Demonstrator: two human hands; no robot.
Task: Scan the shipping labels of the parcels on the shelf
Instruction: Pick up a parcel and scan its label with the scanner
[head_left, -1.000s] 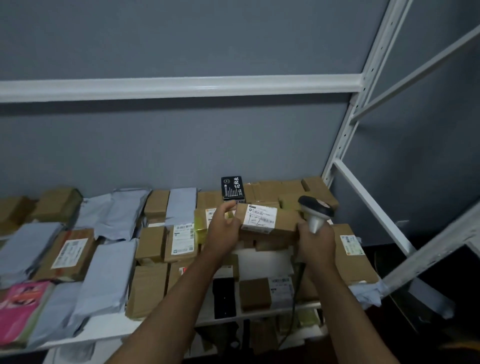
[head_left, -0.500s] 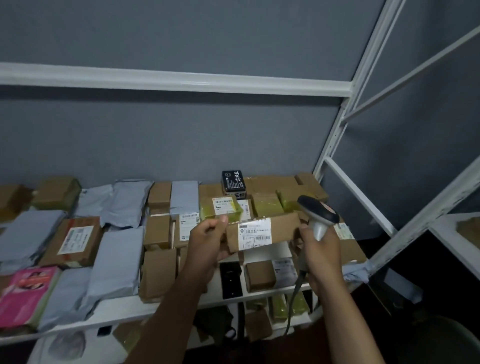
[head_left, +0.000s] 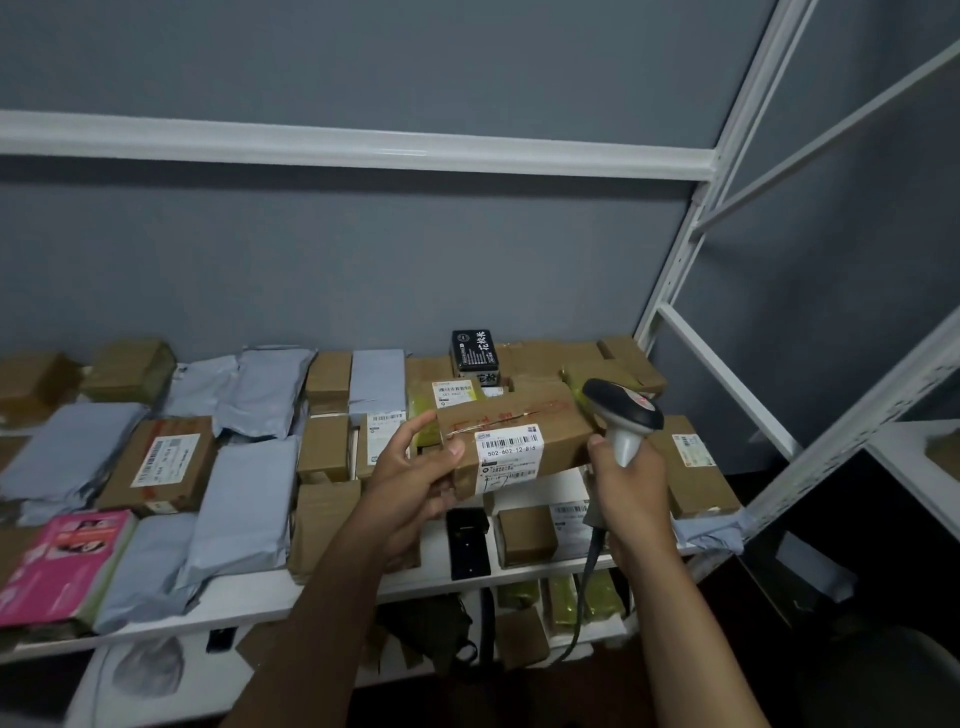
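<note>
My left hand (head_left: 415, 473) grips the left end of a long brown cardboard parcel (head_left: 561, 431), held above the shelf with its white shipping label (head_left: 509, 457) facing me and red writing along its top. My right hand (head_left: 631, 480) is closed around the handle of a grey barcode scanner (head_left: 626, 415), whose dark head rises just right of the parcel; my thumb touches the parcel's right end. The scanner's cable (head_left: 589, 566) hangs down past the shelf edge.
The white shelf (head_left: 260, 597) carries several brown boxes (head_left: 322, 519), grey poly mailers (head_left: 239, 504), a pink package (head_left: 62, 561) at the left, a black box (head_left: 474, 356) at the back and a black device (head_left: 468, 543) near the front. White rack uprights (head_left: 696, 218) stand at the right. More parcels lie on the lower shelf.
The parcel has been lifted off the stack, drawn toward me and turned so its label faces me. The scanner stays in my right hand beside it.
</note>
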